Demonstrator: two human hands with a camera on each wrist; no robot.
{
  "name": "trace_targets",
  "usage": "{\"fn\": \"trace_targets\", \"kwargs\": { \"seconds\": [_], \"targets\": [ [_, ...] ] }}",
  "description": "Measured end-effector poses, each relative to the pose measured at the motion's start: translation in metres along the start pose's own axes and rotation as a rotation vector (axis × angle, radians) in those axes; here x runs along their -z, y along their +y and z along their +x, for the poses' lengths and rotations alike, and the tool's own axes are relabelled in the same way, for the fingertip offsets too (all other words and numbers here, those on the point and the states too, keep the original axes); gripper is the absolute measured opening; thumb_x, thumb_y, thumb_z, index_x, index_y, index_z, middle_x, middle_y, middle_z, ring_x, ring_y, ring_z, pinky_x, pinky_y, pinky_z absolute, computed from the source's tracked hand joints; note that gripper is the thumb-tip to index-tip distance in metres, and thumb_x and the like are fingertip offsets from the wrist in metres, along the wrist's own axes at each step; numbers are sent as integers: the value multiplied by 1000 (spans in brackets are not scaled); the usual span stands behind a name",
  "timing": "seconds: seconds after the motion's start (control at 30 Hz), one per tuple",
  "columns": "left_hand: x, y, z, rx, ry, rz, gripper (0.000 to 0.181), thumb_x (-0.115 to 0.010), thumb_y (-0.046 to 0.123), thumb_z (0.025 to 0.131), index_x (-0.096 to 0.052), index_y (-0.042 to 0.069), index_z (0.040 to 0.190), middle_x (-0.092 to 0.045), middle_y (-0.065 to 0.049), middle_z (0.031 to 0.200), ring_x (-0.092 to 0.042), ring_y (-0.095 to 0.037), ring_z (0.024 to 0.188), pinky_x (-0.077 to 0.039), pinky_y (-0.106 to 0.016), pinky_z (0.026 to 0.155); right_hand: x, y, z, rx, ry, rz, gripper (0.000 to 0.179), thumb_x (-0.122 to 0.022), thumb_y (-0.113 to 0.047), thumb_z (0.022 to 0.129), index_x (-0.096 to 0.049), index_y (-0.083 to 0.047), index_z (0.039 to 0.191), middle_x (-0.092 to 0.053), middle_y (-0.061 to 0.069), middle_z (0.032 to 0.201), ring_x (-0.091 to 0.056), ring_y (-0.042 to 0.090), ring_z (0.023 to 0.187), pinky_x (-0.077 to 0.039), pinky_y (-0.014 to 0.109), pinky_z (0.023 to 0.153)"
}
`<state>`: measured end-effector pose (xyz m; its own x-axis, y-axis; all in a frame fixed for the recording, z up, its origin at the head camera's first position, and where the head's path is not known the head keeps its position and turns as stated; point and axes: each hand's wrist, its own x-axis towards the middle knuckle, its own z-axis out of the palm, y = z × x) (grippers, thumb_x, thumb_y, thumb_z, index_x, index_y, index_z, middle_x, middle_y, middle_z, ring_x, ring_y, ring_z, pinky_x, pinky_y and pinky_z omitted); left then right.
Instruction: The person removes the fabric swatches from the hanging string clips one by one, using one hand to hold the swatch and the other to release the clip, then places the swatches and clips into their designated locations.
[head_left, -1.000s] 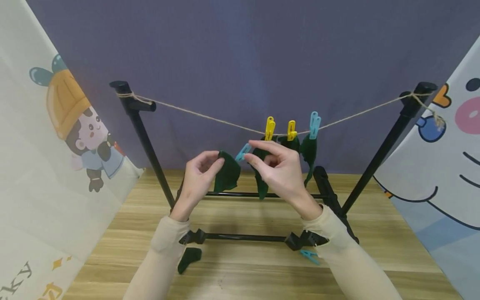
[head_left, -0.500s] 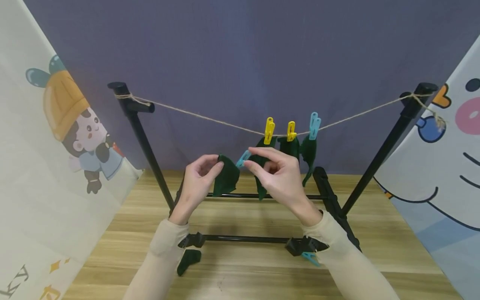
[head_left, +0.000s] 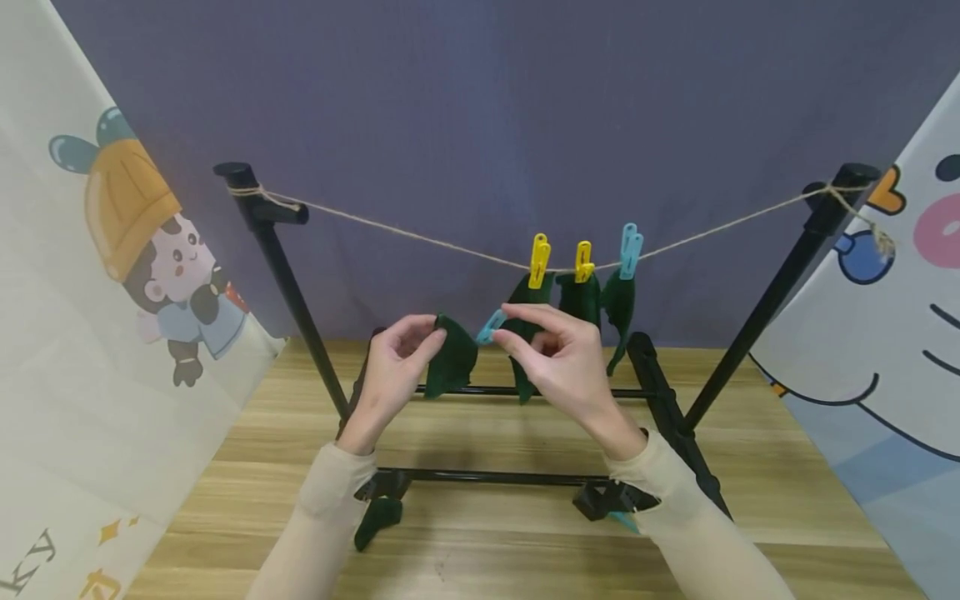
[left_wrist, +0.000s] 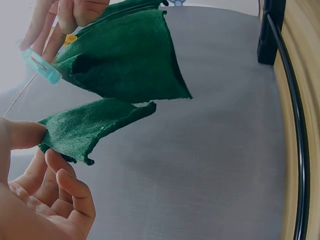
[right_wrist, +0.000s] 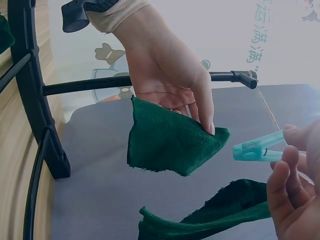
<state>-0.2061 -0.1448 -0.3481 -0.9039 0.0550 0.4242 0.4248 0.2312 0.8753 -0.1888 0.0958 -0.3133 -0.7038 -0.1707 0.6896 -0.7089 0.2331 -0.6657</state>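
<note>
My left hand (head_left: pixel 393 362) pinches a small green cloth (head_left: pixel 452 358) by its upper corner, between thumb and fingers. The cloth hangs down in front of the rack, below the string. A light blue clothespin (head_left: pixel 491 327) is pinched between thumb and fingers of my right hand (head_left: pixel 566 362). Its free end points at the held cloth, with a small gap between them in the right wrist view, where the clothespin (right_wrist: pixel 255 148) shows side-on. Behind the right hand, green cloths (head_left: pixel 579 298) hang from the string (head_left: pixel 420 236) by two yellow clothespins (head_left: pixel 539 261) and one blue clothespin (head_left: pixel 631 250).
The string is tied between two black posts (head_left: pixel 288 287) of a rack standing on a wooden table (head_left: pixel 487 533). Another green cloth piece (head_left: pixel 378 518) lies by the left wrist. Part of a further blue clothespin (head_left: pixel 624 522) shows beside the right sleeve. A dark backdrop (head_left: pixel 480 125) stands behind.
Both hands have sunk slightly, carrying the cloth and the blue clothespin lower. The right wrist now covers most of the blue clothespin on the table.
</note>
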Motion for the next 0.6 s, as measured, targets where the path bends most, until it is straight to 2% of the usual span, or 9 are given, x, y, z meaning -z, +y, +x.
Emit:
{"fn": "trace_targets", "kwargs": {
  "seconds": [0.2, 0.43, 0.6],
  "targets": [
    [-2, -4, -2, 1, -7, 5, 27, -70, 16, 103, -72, 4, 128, -72, -18, 112, -65, -8, 91, -52, -24, 83, 1, 3, -4, -14, -5, -13, 34, -84, -9, 93, -79, -13, 126, -79, 5, 117, -45, 9, 42, -35, 25, 40],
    [-1, -6, -4, 23, -14, 18, 28, -71, 17, 103, -72, 4, 128, -73, -17, 115, -66, -8, 94, -53, -25, 86, 2, 7, -10, -12, -13, -16, 33, -83, -6, 92, -79, -7, 125, -80, 8, 115, -44, 7, 42, -34, 25, 39],
    [-1, -9, -5, 22, -16, 11, 26, -71, 17, 103, -73, 5, 126, -74, -17, 112, -66, -9, 91, -52, -24, 83, 4, 11, -12, -9, -13, -14, 32, -83, -5, 91, -79, -7, 124, -80, 9, 111, -44, 7, 43, -34, 24, 39]
  ]
}}
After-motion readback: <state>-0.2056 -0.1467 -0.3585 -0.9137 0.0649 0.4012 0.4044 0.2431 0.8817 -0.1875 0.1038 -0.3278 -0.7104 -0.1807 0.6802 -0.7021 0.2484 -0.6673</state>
